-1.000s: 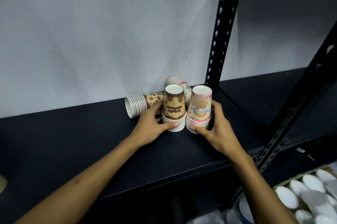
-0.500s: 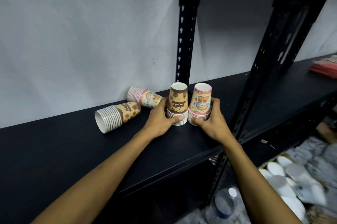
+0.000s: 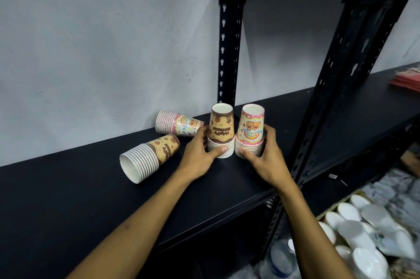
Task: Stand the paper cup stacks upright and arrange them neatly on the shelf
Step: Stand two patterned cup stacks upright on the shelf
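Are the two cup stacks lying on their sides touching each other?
Apart. The head view shows bare dark shelf between the lying brown stack and the lying pink stack behind it.

The scene is viewed by one head-worn camera, aimed forward and down, close above the shelf [image 3: 68, 192]; its upright post [image 3: 228, 51] is seen straight ahead.
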